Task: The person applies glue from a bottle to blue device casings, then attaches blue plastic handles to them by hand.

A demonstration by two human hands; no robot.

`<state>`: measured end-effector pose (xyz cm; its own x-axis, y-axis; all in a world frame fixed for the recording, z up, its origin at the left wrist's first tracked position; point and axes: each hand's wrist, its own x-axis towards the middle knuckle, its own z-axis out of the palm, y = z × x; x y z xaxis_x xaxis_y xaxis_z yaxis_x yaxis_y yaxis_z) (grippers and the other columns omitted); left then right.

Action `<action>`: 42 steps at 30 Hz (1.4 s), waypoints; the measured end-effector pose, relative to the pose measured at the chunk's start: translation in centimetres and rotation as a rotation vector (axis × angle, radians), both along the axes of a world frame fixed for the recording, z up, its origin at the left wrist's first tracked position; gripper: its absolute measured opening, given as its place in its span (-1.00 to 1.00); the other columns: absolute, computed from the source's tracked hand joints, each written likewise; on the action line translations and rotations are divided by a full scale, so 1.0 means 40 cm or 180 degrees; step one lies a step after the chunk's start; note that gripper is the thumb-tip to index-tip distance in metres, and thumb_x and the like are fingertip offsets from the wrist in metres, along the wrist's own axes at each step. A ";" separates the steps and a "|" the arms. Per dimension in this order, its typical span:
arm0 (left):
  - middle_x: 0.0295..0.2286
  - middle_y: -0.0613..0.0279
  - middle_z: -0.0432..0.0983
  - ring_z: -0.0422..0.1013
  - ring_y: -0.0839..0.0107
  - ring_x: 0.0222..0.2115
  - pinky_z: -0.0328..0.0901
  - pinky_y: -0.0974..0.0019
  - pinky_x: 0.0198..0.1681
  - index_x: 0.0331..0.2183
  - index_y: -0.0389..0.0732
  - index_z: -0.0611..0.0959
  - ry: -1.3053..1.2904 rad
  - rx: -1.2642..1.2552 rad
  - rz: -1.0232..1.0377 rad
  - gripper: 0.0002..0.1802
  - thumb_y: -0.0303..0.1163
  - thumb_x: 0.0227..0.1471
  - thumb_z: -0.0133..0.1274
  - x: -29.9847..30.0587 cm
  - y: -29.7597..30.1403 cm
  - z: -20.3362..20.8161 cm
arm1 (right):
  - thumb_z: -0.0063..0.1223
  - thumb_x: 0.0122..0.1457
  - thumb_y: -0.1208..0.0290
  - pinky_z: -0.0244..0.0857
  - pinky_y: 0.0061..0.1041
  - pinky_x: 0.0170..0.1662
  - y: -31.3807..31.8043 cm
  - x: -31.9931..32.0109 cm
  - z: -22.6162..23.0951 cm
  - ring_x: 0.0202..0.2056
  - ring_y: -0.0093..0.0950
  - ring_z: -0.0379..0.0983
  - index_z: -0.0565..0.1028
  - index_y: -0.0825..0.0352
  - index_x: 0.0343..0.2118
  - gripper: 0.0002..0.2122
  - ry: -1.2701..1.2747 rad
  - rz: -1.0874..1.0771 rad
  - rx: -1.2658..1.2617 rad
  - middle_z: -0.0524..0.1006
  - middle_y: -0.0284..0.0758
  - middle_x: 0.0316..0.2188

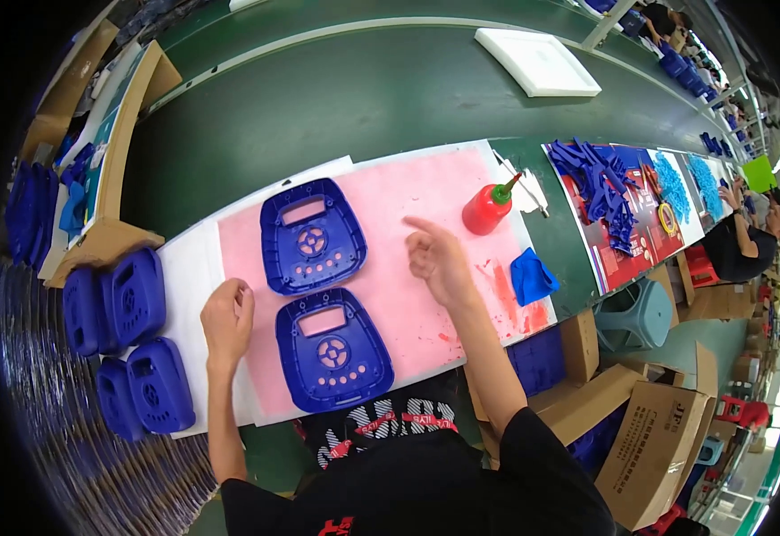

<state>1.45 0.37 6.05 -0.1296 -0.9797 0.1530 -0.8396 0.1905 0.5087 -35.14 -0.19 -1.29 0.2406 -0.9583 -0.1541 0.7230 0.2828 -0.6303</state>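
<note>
Two dark blue plastic panels lie inner side up on the pink-topped work sheet, an upper panel (336, 237) and a lower panel (358, 357). Each has a wide window, a round vent and a row of small holes. My left hand (227, 320) is closed just left of them, touching neither, with nothing showing in its fingers. Over the pink sheet to their right is my right hand (440, 261), its index finger stretched out and the others loosely curled, holding nothing. Beyond it stands a red squeeze bottle (484, 214) with a green nozzle cap.
More blue panels (159, 384) lie at the left edge. A small blue piece (533, 277) rests at the sheet's right edge. Blue strips (591, 179) and a tape roll (667, 219) are farther right, near a co-worker (747, 237). A white foam tray (540, 64) lies behind.
</note>
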 end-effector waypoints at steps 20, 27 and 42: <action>-0.64 -0.10 0.41 0.40 -0.04 -0.57 0.24 0.05 -0.46 -0.65 -0.40 0.52 -0.0099 0.0718 -0.1601 -0.66 -0.35 0.03 0.03 -0.107 -0.007 -0.052 | 0.00 0.19 -0.09 0.31 -0.40 -0.15 -0.038 -0.083 0.028 0.03 -0.24 0.37 0.25 0.26 0.15 -0.39 -0.1874 -0.1747 0.0226 0.38 -0.21 0.05; -0.60 -0.04 0.39 0.36 -0.01 -0.53 0.21 0.06 -0.41 -0.55 -0.37 0.55 0.0612 0.0524 -0.1390 -0.76 -0.35 -0.04 0.07 -0.038 -0.021 -0.108 | 0.03 0.10 0.11 0.05 0.00 0.25 0.062 0.009 0.252 0.19 -0.01 0.18 0.15 0.33 0.22 -0.33 -0.0556 -0.1386 -0.0550 0.25 0.06 0.16; -0.55 0.19 0.31 0.25 0.24 -0.45 0.10 0.16 -0.28 -0.52 -0.22 0.52 0.0584 -0.1003 -0.2099 -0.64 -0.12 -0.30 0.12 0.006 0.016 -0.204 | -0.18 0.08 -0.33 0.19 0.06 0.02 0.057 0.301 0.307 -0.15 -0.20 0.35 0.28 0.28 0.06 -0.27 0.0422 -0.0678 -0.1744 0.38 -0.13 -0.23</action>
<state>1.67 1.03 -2.12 -0.6197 -0.6140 0.4888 -0.4080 0.7841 0.4677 -23.08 2.07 10.98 0.0471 -0.9316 0.3603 0.6334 -0.2511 -0.7320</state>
